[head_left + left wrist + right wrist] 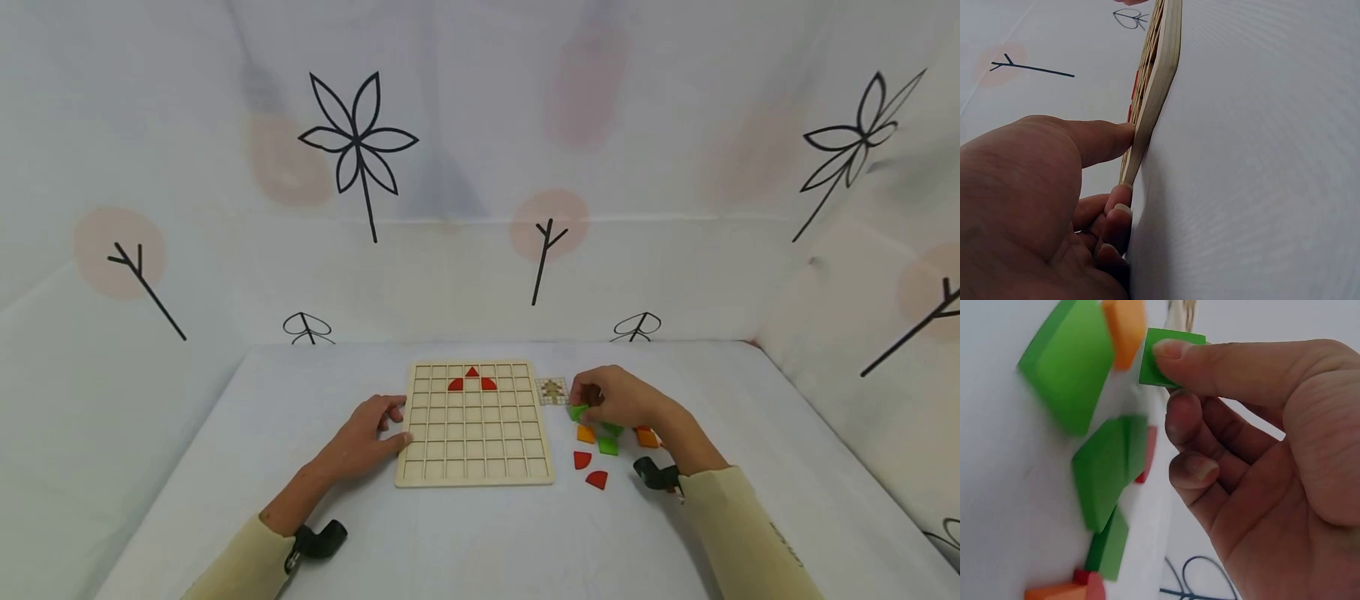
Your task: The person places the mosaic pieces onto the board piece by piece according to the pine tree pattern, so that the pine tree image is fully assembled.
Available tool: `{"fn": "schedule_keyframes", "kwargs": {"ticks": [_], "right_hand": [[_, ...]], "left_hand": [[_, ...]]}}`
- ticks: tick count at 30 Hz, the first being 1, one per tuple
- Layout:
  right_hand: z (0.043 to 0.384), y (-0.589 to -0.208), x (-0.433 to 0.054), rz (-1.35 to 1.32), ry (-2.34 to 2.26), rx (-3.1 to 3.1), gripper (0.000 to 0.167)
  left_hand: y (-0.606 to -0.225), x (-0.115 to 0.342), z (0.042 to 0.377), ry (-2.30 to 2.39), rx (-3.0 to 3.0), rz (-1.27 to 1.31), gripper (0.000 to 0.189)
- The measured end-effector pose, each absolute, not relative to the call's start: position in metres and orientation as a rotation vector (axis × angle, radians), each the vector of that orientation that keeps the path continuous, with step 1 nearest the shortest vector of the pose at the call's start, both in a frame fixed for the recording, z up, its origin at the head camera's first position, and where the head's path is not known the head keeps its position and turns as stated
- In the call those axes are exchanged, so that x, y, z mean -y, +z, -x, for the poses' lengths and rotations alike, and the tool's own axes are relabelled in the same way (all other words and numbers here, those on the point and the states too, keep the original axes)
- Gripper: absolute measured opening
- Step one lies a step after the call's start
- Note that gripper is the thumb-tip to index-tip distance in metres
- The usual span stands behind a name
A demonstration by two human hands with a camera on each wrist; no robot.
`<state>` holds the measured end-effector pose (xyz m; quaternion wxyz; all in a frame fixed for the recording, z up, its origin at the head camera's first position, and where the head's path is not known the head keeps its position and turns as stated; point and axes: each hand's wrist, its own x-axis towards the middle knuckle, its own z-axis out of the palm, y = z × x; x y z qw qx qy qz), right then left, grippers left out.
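A pale wooden grid board (477, 421) lies on the white table, with a red triangle (472, 372) and two red quarter-round pieces (455, 385) set near its far edge. My left hand (371, 437) rests at the board's left side; its thumb touches the edge in the left wrist view, the other fingers loosely bent beside it. Between thumb and fingers, my right hand (618, 398) pinches a green square tile (1175, 356) just above the loose pieces. Beneath that hand lie green tiles (1069, 369) and orange tiles (1125, 331), some hidden from the head view.
A small pattern card (552, 391) lies against the board's right side. Nearer on the table are two loose red quarter-round pieces (582, 460), a green tile (608, 447) and an orange tile (586, 433). Cloth printed with flowers (356, 137) hangs behind the table.
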<state>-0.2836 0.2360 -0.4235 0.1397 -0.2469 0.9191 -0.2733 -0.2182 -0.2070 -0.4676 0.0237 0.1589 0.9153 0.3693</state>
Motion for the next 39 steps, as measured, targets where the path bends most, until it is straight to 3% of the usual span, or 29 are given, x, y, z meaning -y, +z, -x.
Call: {"fn": "schedule_keyframes", "kwargs": {"ticks": [16, 39], "right_hand": [[0.275, -0.403, -0.2, 0.807, -0.952, -2.749, 0.012], [0.28, -0.405, -0.146, 0.999, -0.991, -2.727, 0.007]], "left_hand": [[-0.464, 0.206, 0.216, 1.176, -2.81, -0.498, 0.062], [-0.466, 0.206, 0.218, 1.14, -2.826, -0.484, 0.062]]}}
